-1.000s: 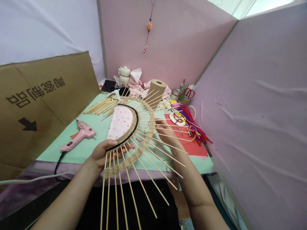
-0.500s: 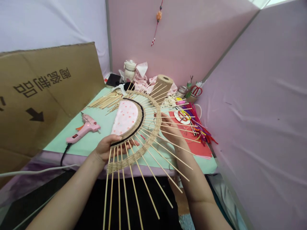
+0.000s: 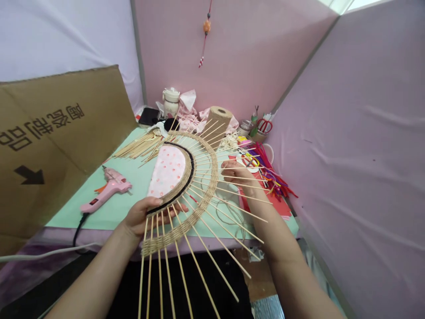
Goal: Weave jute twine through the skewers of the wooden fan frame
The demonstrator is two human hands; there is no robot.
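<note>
A half-round woven fan [image 3: 212,177] of thin sticks, with a twine band across them, is tilted over the table. Its centre is pink-spotted white cloth [image 3: 168,170] edged in twine and a black strip. My left hand [image 3: 141,217] grips the fan's lower inner corner, thumb on top and fingers underneath among the sticks. Just outside the band on the right, my right hand [image 3: 238,173] is closed, fingers pinched together behind the sticks. It seems to hold the loose twine [image 3: 229,212], which hangs in loops below it; the pinch itself is partly hidden.
A pink glue gun [image 3: 108,188] lies left on the green tabletop [image 3: 122,215], near a cardboard sheet [image 3: 66,146]. Behind are loose sticks [image 3: 136,146], a twine roll [image 3: 217,126] and a white bottle [image 3: 171,102]. Right are pipe cleaners [image 3: 275,177], red paper [image 3: 282,204] and red-handled scissors [image 3: 264,126].
My right hand has moved away from the woven band and its fingers have drawn together. The left hand keeps its hold on the fan. The whole view has shifted slightly.
</note>
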